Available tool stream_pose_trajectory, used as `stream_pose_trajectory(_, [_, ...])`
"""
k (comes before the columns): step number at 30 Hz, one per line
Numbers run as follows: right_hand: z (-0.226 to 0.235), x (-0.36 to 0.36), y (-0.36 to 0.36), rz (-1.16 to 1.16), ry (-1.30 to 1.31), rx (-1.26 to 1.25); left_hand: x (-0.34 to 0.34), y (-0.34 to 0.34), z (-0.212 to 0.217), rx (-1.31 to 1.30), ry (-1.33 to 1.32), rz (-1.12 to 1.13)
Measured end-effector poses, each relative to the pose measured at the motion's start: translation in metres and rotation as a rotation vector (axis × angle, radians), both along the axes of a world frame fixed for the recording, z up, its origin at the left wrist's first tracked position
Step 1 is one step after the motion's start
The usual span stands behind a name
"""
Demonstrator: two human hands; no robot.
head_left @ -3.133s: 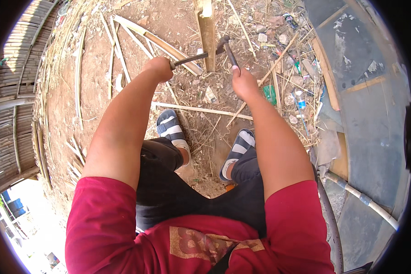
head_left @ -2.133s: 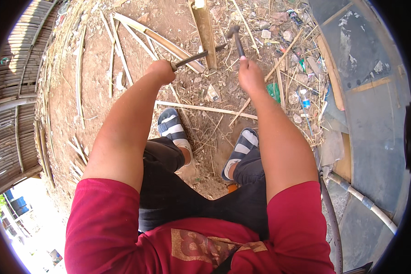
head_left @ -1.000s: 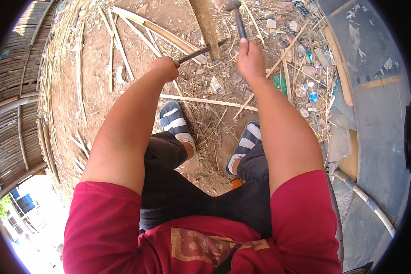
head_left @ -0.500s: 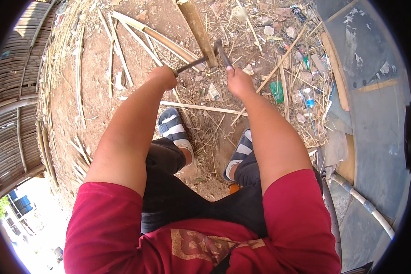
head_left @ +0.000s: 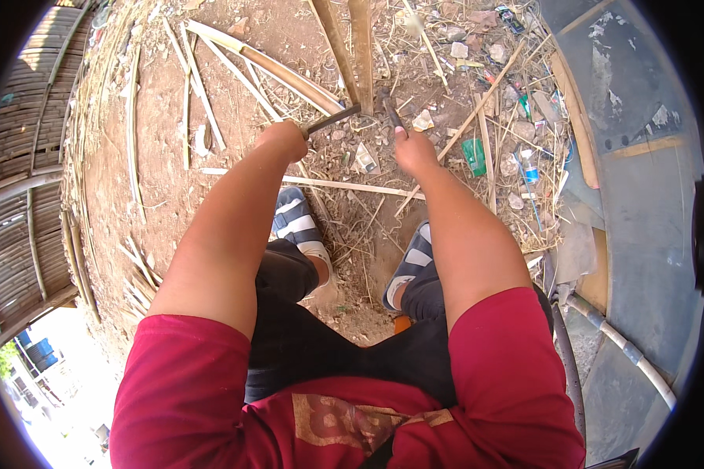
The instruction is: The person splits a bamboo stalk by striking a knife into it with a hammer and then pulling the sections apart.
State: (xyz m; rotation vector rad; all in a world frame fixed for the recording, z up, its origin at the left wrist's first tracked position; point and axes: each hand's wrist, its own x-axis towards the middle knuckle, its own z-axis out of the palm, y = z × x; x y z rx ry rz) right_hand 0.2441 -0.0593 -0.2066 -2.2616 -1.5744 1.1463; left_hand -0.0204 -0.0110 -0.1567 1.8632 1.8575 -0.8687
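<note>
My left hand [head_left: 283, 141] is closed around the handle of a long dark-bladed knife [head_left: 333, 121]. The blade points right and slightly away from me, its tip at the lower end of a bamboo piece. That bamboo stands in two strips, a left strip [head_left: 337, 51] and a right strip [head_left: 361, 59], with a gap between them higher up. In my right hand [head_left: 416, 152] is the handle of a dark hammer [head_left: 390, 109], just right of the bamboo. Its head is hard to make out against the ground.
Split bamboo lengths [head_left: 274, 69] lie at the far left, and a thin strip [head_left: 352, 184] crosses before my sandals [head_left: 297, 221]. Stones, straw, a green wrapper [head_left: 474, 157] and a small bottle [head_left: 529, 170] litter the right. A grey panel [head_left: 641, 234] edges the right, a bamboo wall [head_left: 31, 133] the left.
The bamboo, which looked like one piece, now shows as two strips apart. The knife tip has lowered slightly, and the hammer has moved down and right, away from the blade.
</note>
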Motion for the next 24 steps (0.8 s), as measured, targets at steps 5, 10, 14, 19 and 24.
stream_pose_trajectory(5, [0.029, 0.015, 0.013, -0.137, 0.160, 0.159, -0.008, -0.001, -0.018, 0.011, -0.028, -0.029])
stream_pose_trajectory(10, [0.030, 0.002, 0.028, -0.425, 0.620, -0.019, -0.014, 0.008, -0.021, -0.150, -0.119, 0.053])
stream_pose_trajectory(14, [0.031, 0.004, 0.029, -0.810, 1.271, -0.305, -0.013, 0.036, -0.011, -0.222, -0.277, 0.266])
stream_pose_trajectory(19, [0.038, 0.003, 0.014, -1.081, 1.392, -0.181, 0.009, 0.038, 0.014, -0.211, -0.410, 0.359])
stream_pose_trajectory(24, [0.030, 0.018, 0.032, -1.103, 1.557, 0.033, 0.014, 0.032, 0.015, -0.202, -0.465, 0.357])
